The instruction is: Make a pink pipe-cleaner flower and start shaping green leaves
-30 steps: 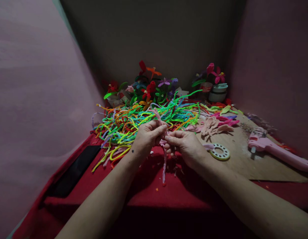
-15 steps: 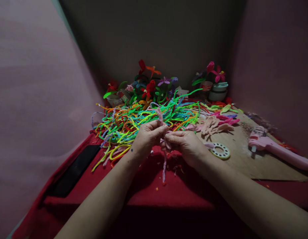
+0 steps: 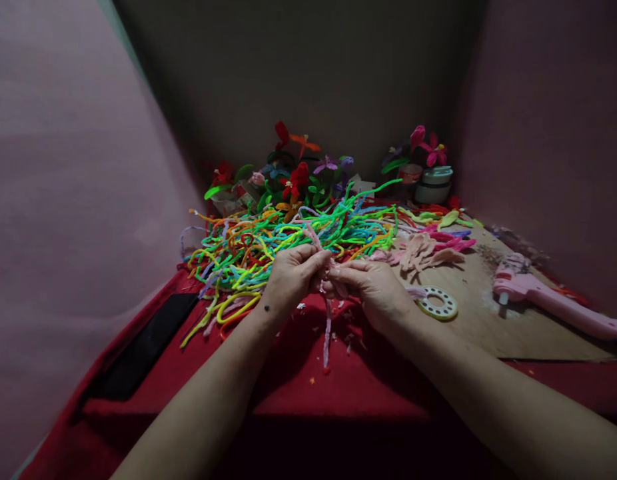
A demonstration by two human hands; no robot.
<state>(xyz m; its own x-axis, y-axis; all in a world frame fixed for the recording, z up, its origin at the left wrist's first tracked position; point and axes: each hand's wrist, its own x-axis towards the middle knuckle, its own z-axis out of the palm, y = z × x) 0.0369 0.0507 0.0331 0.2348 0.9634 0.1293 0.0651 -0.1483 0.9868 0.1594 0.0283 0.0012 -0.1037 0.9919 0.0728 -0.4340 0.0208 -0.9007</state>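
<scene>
My left hand (image 3: 291, 275) and my right hand (image 3: 373, 288) meet at the middle of a red cloth, fingertips pressed together. Both pinch the same pale pink pipe cleaner (image 3: 328, 333). Its upper end sticks up past my left thumb and its lower end hangs down to the cloth. Just beyond my hands lies a big tangle of coloured pipe cleaners (image 3: 288, 240) in green, yellow, orange and blue.
Finished pipe-cleaner flowers (image 3: 293, 175) stand at the back, more by a small jar (image 3: 433, 185). On a wooden board (image 3: 493, 320) lie pink petal shapes (image 3: 428, 248), a ring-shaped tool (image 3: 438, 305) and a pink glue gun (image 3: 543, 300). A black phone (image 3: 148, 343) rests at left.
My hands stay almost in place. The fingertips have closed in on each other a little along the pink pipe cleaner, and its hanging end has shifted slightly.
</scene>
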